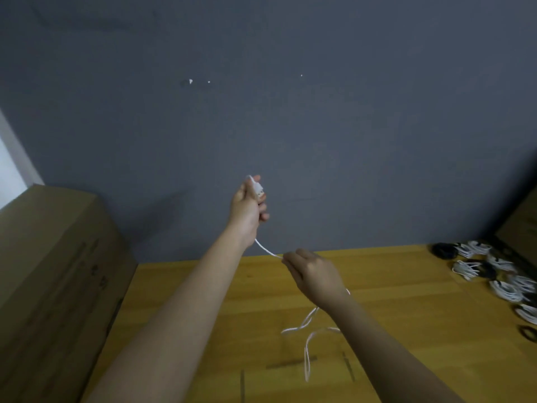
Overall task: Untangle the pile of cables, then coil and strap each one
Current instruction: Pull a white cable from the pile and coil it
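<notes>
I see the left hand (247,207) raised in front of the grey wall, its fingers (263,212) curled round a few turns of the white cable (266,249) near its plug end. The right hand (315,274) sits lower, above the counter (406,330), fingers pinched together on the same cable just beyond a short taut stretch. The rest of it trails under the right wrist and lies in loose loops on the counter.

I judge this cable light, thin and limp — it sags wherever nothing holds it, and its smooth jacket probably slides through a loose pinch. The plug end looks like the firmest place to hold. Finished bundles (499,274) lie at the counter's far right.
</notes>
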